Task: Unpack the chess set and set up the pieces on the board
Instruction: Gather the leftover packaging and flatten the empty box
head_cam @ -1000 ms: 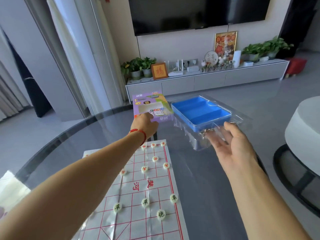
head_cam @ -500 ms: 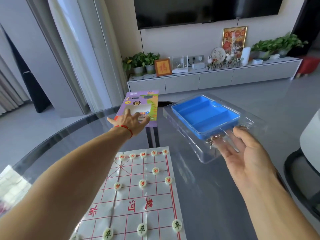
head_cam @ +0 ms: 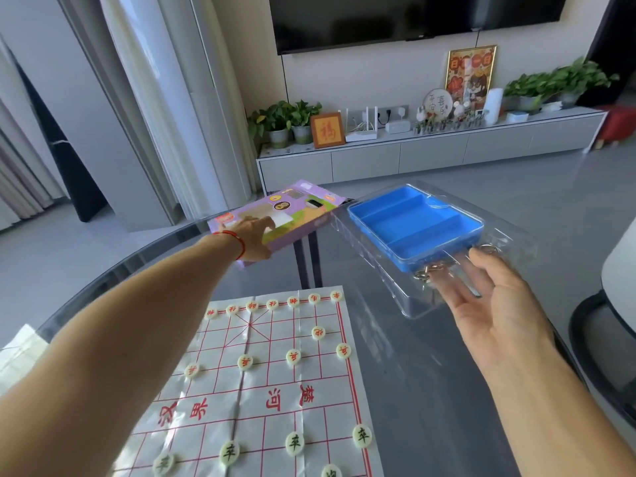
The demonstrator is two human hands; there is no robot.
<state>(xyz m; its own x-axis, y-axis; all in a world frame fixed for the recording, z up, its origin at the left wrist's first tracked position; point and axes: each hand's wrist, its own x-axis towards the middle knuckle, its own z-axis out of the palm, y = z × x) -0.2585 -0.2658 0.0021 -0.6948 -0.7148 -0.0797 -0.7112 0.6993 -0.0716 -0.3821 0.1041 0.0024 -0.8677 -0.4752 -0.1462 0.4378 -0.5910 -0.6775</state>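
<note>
Left hand [head_cam: 253, 239] gripping purple box [head_cam: 285, 215] at far tabletop [head_cam: 426, 373] edge. Right hand [head_cam: 495, 304] spread flat under clear tray [head_cam: 516, 246] with blue insert [head_cam: 413, 225]. Board [head_cam: 261, 390] with pieces [head_cam: 294, 357] near.

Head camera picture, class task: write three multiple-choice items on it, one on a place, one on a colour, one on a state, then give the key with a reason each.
1. Where does the purple box lie?
A. on the board
B. near the glass table's far edge, beyond the board
C. on the floor

2. What colour is the tray in the clear plastic shell?
A. blue
B. red
C. green

3. How does the right hand meet the shell?
A. fist closed around it
B. not touching
C. palm up, fingers straight under its near end

Key: 1 B, the box sits past the board's top row, under the left hand. 2 A, the tray is plainly blue. 3 C, the fingers show through the clear plastic.
</note>
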